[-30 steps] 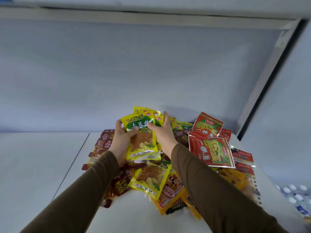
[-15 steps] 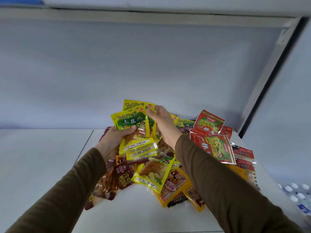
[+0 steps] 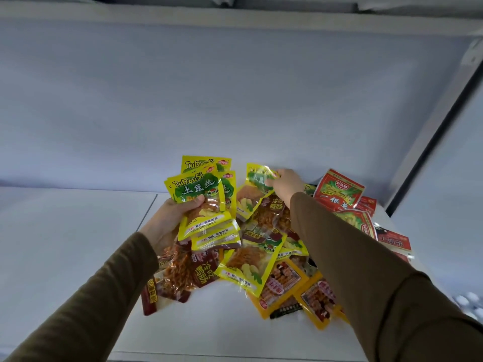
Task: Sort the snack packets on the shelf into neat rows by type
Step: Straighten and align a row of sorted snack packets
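Note:
A heap of snack packets lies on the white shelf point(image 3: 65, 231). My left hand point(image 3: 170, 220) grips a fanned stack of yellow-green TuDouSi packets point(image 3: 201, 199), raised above the heap. My right hand point(image 3: 286, 188) is farther back, fingers closed on the top of another yellow-green packet point(image 3: 254, 194) that is tilted up from the pile. One more yellow-green packet point(image 3: 248, 267) lies flat near the front. Brown packets point(image 3: 188, 273) lie at the left, orange-yellow packets point(image 3: 282, 286) at the front, red packets point(image 3: 337, 194) at the right.
The shelf's grey back wall point(image 3: 235, 100) rises just behind the heap. A slanted upright post point(image 3: 431, 126) bounds the shelf on the right. A seam point(image 3: 150, 207) divides the shelf board; the left part is bare. Bottle caps point(image 3: 467, 304) show below at the far right.
My left hand has lifted its stack of yellow-green packets a little higher. My right hand left that stack, moved right and back, and closed on another yellow-green packet in the heap.

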`<state>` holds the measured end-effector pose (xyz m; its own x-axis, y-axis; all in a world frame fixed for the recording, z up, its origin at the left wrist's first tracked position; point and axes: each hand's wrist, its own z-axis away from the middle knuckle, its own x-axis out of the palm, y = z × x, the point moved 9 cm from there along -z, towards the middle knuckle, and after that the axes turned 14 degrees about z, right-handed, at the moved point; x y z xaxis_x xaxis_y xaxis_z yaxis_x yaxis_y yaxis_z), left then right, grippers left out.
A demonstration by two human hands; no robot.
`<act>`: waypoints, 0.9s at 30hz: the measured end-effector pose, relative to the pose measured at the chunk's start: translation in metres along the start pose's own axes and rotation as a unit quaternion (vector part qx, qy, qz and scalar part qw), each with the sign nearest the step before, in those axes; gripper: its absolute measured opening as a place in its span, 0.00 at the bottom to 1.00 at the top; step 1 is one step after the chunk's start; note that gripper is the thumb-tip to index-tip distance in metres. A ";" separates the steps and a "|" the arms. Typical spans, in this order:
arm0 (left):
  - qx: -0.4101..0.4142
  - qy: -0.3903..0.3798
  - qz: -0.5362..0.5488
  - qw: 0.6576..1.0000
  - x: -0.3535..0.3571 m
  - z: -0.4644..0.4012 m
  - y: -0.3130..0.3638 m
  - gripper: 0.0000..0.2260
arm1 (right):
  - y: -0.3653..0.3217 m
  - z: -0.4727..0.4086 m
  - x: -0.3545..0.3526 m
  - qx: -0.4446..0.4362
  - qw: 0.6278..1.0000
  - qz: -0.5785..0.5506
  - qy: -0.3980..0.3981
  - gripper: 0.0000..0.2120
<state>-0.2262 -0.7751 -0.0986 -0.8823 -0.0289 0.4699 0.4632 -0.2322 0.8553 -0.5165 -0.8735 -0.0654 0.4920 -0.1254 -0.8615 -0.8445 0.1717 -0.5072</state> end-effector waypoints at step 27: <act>-0.010 -0.048 0.044 0.998 -0.041 0.045 -0.003 0.15 | 0.021 0.182 0.004 0.029 0.996 0.082 0.027 0.21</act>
<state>-0.1882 -0.7298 -0.1108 -0.8257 0.0424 0.5625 0.5360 -0.2521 0.8057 -0.4936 -0.6930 -0.0837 0.3346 -0.1421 -0.9316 -0.8984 0.2504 -0.3609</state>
